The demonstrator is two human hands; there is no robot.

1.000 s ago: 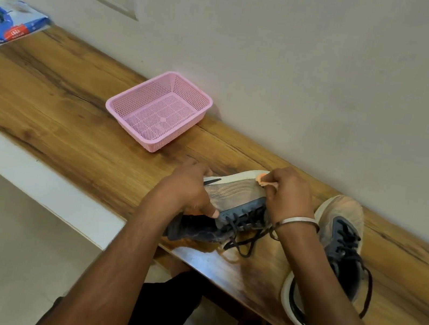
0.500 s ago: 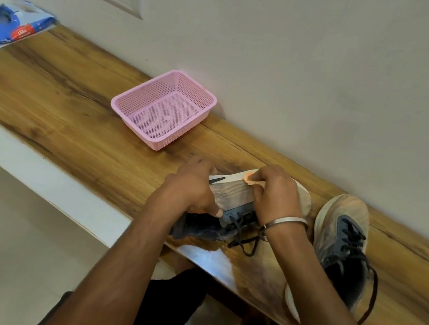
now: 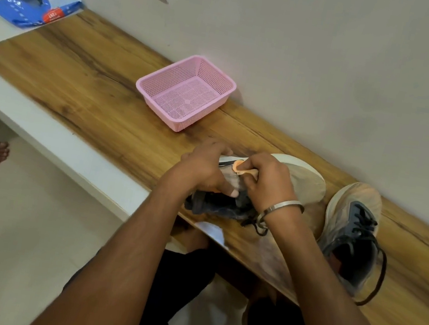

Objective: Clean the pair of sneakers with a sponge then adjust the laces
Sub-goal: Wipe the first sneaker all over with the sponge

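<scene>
Silver bangle [image 3: 285, 206], black trousers [image 3: 178, 284]

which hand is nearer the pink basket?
Left. The left hand grips the sneaker just in front of the pink basket; the right hand is farther right.

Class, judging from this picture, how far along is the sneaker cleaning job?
Nothing looks finished. In hand: the left hand steadies one sneaker on its side while the right hand rubs it with an orange sponge. Left: the other sneaker stands untouched on the shelf, its laces trailing loose.
</scene>
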